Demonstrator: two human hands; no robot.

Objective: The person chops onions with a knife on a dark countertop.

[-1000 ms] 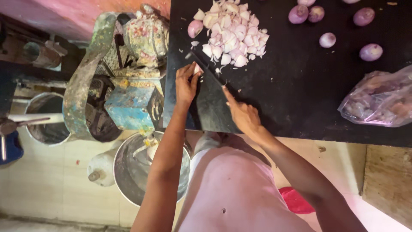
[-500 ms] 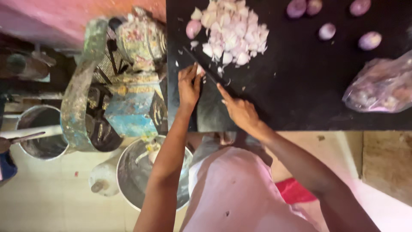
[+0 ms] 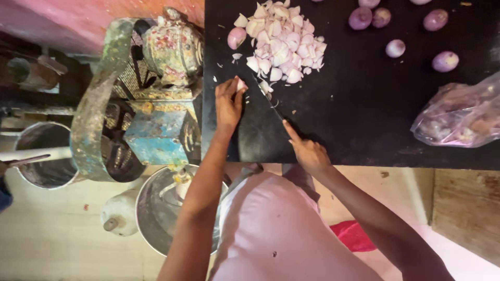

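My left hand [image 3: 228, 103] rests on the black counter [image 3: 364, 114] with its fingertips pinching a small piece of onion [image 3: 241, 85]. My right hand [image 3: 307, 151] grips a dark knife [image 3: 268, 96] whose blade points up toward that piece. Just beyond lies a heap of chopped pale pink onion [image 3: 284, 41], with a peeled half onion [image 3: 236, 37] at its left edge. Several whole peeled onions [image 3: 360, 17] lie farther right on the counter.
A clear plastic bag [image 3: 461, 117] of onion skins lies at the counter's right. Left of the counter stands a worn blue and green grinder machine [image 3: 151, 104]. Below are a steel pot [image 3: 156, 208], a metal bucket [image 3: 44, 156] and a red object [image 3: 354, 235] on the floor.
The view has shifted slightly. My left hand has moved up toward the heap and now pinches an onion piece; my right hand with the knife has followed to the cut.
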